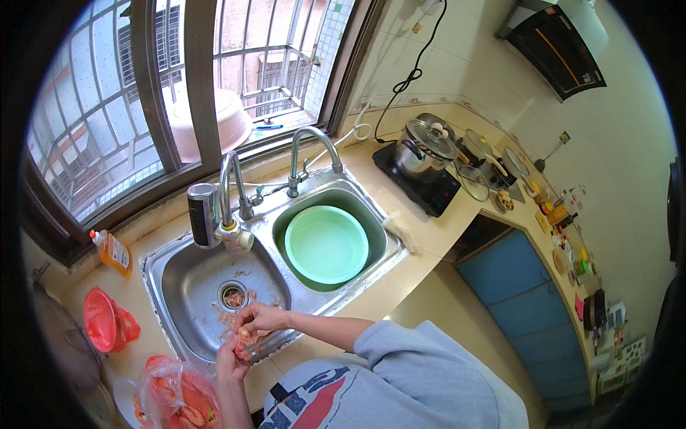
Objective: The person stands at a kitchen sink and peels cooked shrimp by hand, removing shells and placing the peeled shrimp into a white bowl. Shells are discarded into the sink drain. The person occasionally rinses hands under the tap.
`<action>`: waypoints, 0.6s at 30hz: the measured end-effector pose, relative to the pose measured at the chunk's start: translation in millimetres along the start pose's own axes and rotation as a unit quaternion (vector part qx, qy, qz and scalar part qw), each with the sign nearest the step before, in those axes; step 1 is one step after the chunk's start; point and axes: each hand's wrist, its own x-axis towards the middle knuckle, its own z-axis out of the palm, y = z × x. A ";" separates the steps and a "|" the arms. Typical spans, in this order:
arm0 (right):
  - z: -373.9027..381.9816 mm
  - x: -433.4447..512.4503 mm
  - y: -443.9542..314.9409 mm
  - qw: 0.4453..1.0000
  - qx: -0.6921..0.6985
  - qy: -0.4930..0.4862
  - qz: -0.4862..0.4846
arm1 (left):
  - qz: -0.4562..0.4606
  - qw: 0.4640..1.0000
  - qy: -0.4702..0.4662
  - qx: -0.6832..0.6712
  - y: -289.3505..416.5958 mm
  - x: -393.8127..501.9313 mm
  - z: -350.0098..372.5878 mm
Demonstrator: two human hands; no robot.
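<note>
Over the near edge of the left steel sink basin (193, 289), my left hand (233, 356) is closed around a small pinkish piece of raw food (245, 337), too small to name surely. The fingers of my right hand (262, 317) pinch that same piece from above. Reddish scraps (234, 298) lie in and around the drain just beyond my hands. Beside my left forearm, a clear and red plastic bag (179, 394) holds orange-pink pieces, with part of a white plate under it.
A green plastic basin (327, 245) sits in the right sink. Two curved faucets (313, 131) rise behind. A red plastic bag (102, 322) and an orange soap bottle (113, 253) stand left. A steel pot (423, 153) is on the black induction cooker (437, 193) at right.
</note>
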 end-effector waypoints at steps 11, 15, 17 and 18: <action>5.8 10.1 -24.2 0.880 -0.442 -0.134 -0.111 | 0.132 0.951 0.069 0.271 -8.7 21.7 -26.5; 15.2 14.6 -19.5 0.849 -0.495 -0.132 -0.129 | 0.102 0.954 0.049 0.276 -2.1 18.6 -26.5; 16.7 14.4 -16.2 0.845 -0.494 -0.131 -0.158 | 0.097 0.950 0.045 0.294 -1.1 17.0 -24.6; 17.2 13.4 -15.4 0.850 -0.484 -0.105 -0.177 | 0.126 0.950 0.031 0.285 -2.4 16.3 -23.4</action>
